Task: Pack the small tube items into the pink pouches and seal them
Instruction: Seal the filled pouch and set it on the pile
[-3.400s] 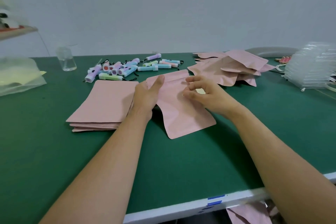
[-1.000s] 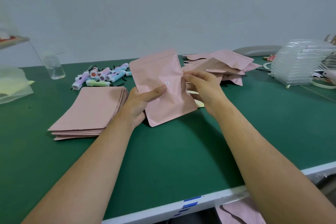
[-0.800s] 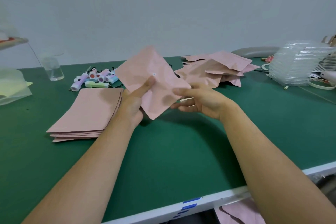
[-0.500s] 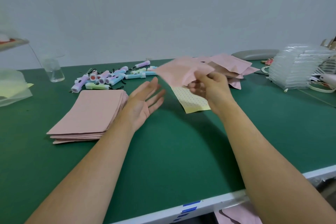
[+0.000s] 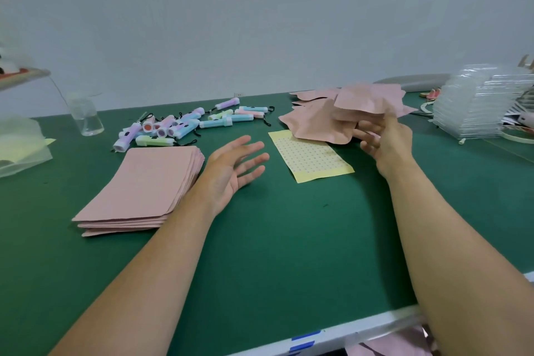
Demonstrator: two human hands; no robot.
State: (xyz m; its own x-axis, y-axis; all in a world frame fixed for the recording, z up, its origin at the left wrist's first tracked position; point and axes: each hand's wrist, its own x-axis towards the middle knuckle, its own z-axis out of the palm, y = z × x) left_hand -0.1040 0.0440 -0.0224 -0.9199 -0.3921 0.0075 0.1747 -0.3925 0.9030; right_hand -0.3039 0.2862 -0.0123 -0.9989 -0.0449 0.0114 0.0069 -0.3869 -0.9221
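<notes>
Head camera is showing the right hand [image 5: 387, 144] stretching forward with its wrist bent back. Its fingers are meeting a puffed pink pouch [image 5: 364, 102] at the top of the heap of filled pouches [image 5: 315, 124] just beyond it, probably adding a finished one to the pile. Blur is hiding whether the fingers are pinching the pouch or only touching it. The left hand [image 5: 231, 170] is hovering open and empty over the worktop [image 5: 274, 240], palm turned up and fingers spread. It is waiting just beside the stack of flat pink pouches [image 5: 141, 182], well placed to take a fresh one. The pastel tubes [image 5: 185, 127] are lying scattered beyond that hand, and a yellow dotted sheet [image 5: 310, 156] is lying between the hands.
</notes>
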